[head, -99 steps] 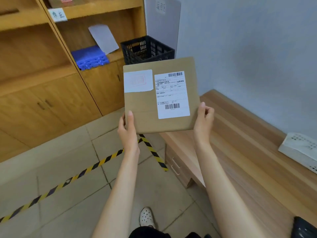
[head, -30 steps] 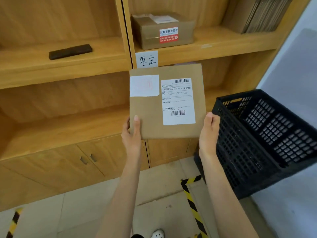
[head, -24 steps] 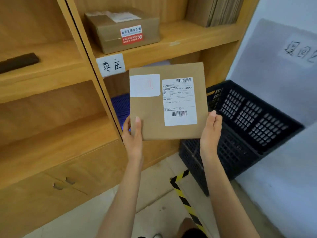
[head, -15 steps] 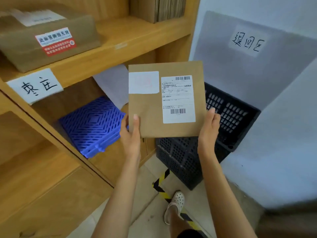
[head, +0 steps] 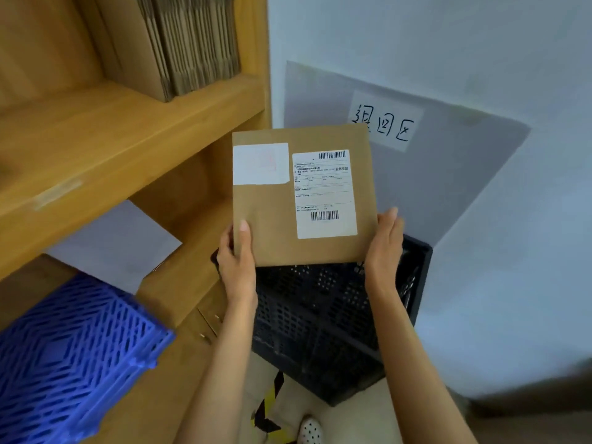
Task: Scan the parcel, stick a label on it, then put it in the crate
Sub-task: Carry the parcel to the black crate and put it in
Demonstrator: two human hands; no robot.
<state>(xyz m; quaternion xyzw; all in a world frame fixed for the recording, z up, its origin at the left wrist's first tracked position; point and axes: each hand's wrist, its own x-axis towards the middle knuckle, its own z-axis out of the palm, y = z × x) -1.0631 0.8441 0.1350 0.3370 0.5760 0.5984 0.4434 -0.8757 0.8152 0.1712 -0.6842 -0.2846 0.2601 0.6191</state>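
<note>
A flat brown parcel [head: 272, 219] hangs upright in front of me, right above the black crate [head: 320, 322] on the floor. It carries a white shipping label [head: 323, 193] with barcodes on the right and a smaller white sticker [head: 260, 164] at the upper left. My left hand [head: 237, 261] grips its lower left edge, thumb on the front. My right hand [head: 384, 248] holds the lower right edge. The crate's far wall is hidden behind the parcel.
A wooden shelf unit [head: 112, 133] stands on the left with stacked flat cardboard [head: 189, 43] above, a blue plastic crate [head: 73, 360] and a white sheet [head: 115, 245] below. A grey board with a handwritten sign [head: 384, 123] leans on the wall. Yellow-black floor tape [head: 269, 402] and my shoe [head: 309, 431] are below.
I have walked from the desk past the shelves to the black crate. The parcel, held in both hands throughout, now sits directly over the crate's opening.
</note>
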